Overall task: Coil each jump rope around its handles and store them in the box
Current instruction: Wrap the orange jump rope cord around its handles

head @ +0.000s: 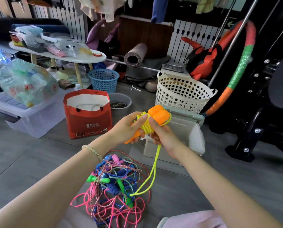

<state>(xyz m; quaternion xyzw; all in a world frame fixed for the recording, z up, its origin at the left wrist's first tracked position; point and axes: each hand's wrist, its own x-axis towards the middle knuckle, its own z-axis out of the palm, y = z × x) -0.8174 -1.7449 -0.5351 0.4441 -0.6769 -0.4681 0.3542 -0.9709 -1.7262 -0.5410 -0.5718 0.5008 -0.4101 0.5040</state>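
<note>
left hand (129, 127): clasps orange handles (158, 114), long axis slanting up-right
right hand (162, 134): pinches yellow rope (154, 170) at the coils
loose tail: hangs below right hand toward floor pile (117, 183)
box (191, 134): open, just behind right hand

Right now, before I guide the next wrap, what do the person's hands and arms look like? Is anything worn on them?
No sleeves or gloves are in view; both arms are uncovered up to the frame edge. The left hand has a bracelet of pale, cream-coloured round beads at the wrist. The right hand and its wrist wear nothing. No rings or watch show on either hand.
</note>
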